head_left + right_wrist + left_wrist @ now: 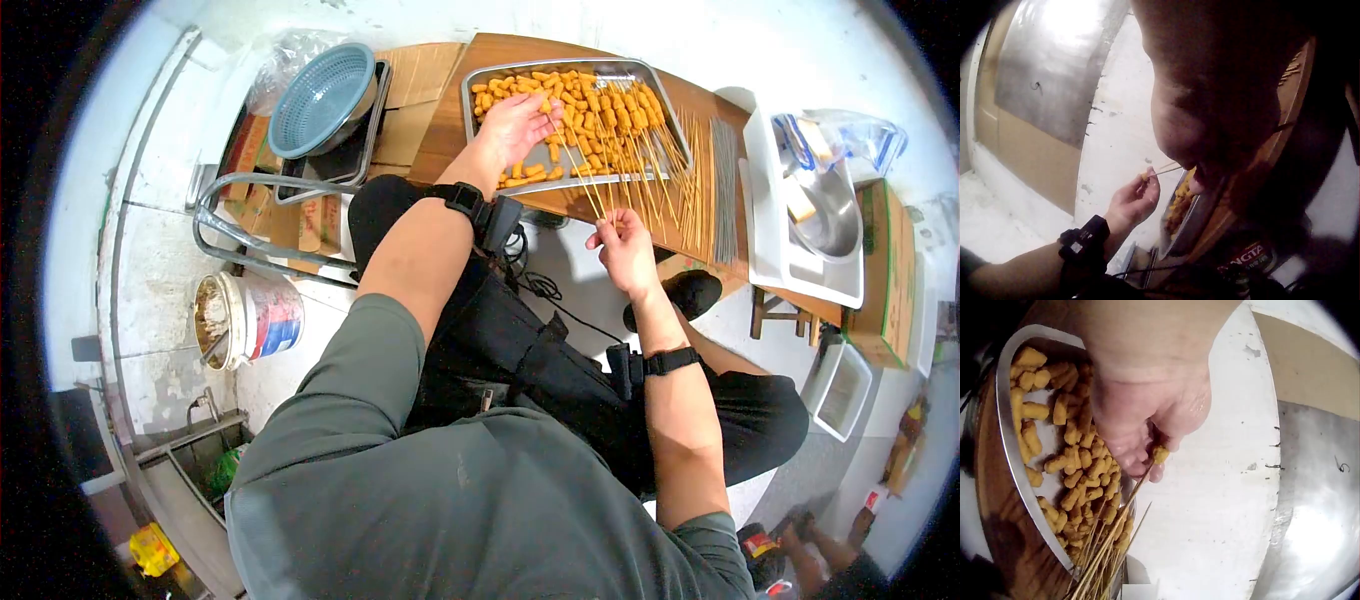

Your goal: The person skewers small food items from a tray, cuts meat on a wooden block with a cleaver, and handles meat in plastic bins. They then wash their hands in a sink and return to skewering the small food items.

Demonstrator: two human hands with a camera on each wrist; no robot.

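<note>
My left hand [515, 128] is over the metal tray [660, 85], pinching a small orange-yellow food piece [1160, 454] at the end of a bamboo skewer [1141, 482]. Just off the tray's near edge, my right hand [628, 252] grips the lower end of thin skewers, which slant up toward the left hand. Many loose food pieces [500, 95] fill the tray's left and middle. Along its right side lie loaded skewers [625, 110], their bare sticks pointing over the near rim. In the right wrist view the right hand [1210, 134] is dark and its fingertips are mostly hidden.
Right of the tray, bare bamboo skewers [693, 200] and a row of grey sticks [722, 190] lie on the wooden table [450, 130]. A white tub [765, 215] with a steel bowl [835, 215] stands beyond. At left are a blue colander [320, 100], metal-framed stool [210, 215] and bucket [265, 318].
</note>
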